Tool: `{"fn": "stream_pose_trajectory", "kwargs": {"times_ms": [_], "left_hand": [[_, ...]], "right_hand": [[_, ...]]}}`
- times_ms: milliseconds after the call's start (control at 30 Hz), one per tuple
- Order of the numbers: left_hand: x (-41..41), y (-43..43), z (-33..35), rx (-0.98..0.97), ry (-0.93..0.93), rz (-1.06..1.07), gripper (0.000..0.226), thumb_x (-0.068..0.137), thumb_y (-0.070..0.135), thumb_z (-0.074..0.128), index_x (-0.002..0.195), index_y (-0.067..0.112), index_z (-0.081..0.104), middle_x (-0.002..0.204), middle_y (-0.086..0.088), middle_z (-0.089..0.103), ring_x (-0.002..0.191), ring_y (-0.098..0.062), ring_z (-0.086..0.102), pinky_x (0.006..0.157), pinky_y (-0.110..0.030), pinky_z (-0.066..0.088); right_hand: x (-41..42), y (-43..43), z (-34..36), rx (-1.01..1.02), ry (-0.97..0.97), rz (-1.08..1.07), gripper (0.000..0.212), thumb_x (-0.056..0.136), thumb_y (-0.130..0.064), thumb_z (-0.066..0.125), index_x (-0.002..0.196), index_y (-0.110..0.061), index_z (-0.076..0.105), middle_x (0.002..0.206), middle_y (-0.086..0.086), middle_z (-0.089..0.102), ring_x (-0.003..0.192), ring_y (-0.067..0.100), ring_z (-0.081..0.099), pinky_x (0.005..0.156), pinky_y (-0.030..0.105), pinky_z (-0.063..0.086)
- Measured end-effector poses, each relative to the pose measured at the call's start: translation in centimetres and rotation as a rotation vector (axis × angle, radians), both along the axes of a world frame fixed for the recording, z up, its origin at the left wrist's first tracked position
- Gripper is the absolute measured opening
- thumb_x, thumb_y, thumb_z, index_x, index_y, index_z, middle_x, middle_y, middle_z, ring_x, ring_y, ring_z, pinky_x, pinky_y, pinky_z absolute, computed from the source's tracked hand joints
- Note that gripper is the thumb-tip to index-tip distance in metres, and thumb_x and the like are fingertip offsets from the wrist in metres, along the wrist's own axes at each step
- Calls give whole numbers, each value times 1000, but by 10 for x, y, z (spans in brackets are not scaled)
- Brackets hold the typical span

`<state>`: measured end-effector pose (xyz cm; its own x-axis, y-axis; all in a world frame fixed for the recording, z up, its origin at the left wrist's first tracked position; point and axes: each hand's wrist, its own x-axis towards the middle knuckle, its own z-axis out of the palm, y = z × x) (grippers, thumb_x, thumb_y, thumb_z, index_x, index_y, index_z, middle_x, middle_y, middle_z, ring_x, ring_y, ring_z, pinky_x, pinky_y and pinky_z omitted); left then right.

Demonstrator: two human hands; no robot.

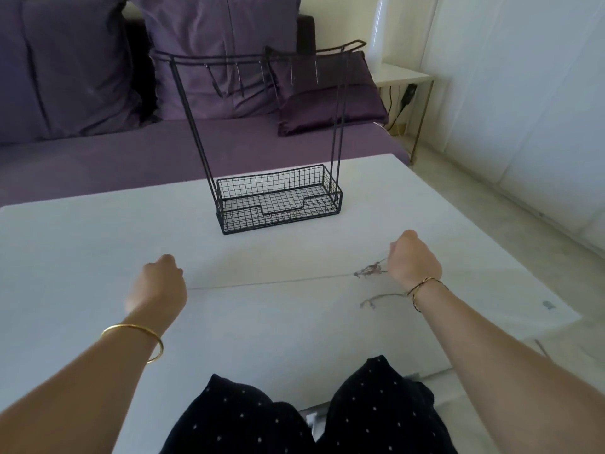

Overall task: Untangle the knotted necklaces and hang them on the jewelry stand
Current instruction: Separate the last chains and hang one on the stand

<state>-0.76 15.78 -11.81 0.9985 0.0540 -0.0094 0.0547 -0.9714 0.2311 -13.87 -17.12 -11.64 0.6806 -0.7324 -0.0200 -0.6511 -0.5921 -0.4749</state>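
Observation:
A thin necklace chain [268, 283] is stretched taut across the white table [82, 244] between my two hands. My left hand [158, 283] pinches its left end with curled fingers. Just left of my right hand [414, 258] sits the tangled knot [370, 270] of fine chains, and that hand grips strands coming out of it. A loose chain end [376, 301] lies on the table below the knot. The black wire jewelry stand [278, 198], with a mesh basket base and a hook bar on top, is upright at the table's far middle; I see no necklace on its hooks.
A purple sofa [131, 152] with cushions lies behind the table. At the back right a white side table [402, 75] carries a white lamp base. My knees in dark dotted fabric [294, 417] are at the near edge.

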Motion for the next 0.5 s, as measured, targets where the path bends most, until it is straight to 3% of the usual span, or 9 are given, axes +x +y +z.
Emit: {"fn": "stream_pose_trajectory", "kwargs": {"times_ms": [133,233,300,367,433,500], "left_hand": [[-12,-31,15,157,45,-87,26,98,21,42,117,8,54,116,-14,48,111,-35,46,77,-40,42],[-25,-67,25,425,-43,-225,27,96,27,44,121,20,54,126,-4,45,121,-28,36,95,-41,37],[-30,-98,28,226,-91,-449,28,95,22,50,122,21,57,130,-2,49,123,-24,40,98,-36,36],[-39,-131,29,-128,62,-707,33,93,25,58,126,20,58,133,0,51,123,-18,45,101,-29,35],[-53,-159,27,-219,228,-887,44,89,32,66,129,18,57,131,1,53,121,-16,49,102,-29,38],[-61,-176,18,-287,329,-915,43,84,34,71,121,17,61,121,1,59,113,-16,55,95,-29,44]], "right_hand": [[9,1,-7,141,-260,121,31,93,-13,39,63,-6,41,69,17,65,68,32,60,64,35,47],[11,11,1,270,-377,190,22,95,-10,41,75,-4,49,55,6,60,46,8,51,53,24,41],[11,19,10,372,-445,218,17,97,-10,42,80,-8,47,55,4,60,38,4,43,42,16,33],[10,23,18,479,-500,225,17,98,-11,42,81,-10,46,58,3,62,38,7,39,36,15,29],[7,27,26,606,-546,234,17,99,-12,42,82,-11,47,62,4,65,37,8,38,35,16,25],[4,30,31,724,-583,227,16,99,-12,41,84,-11,47,66,7,66,36,9,35,35,18,24]]}}
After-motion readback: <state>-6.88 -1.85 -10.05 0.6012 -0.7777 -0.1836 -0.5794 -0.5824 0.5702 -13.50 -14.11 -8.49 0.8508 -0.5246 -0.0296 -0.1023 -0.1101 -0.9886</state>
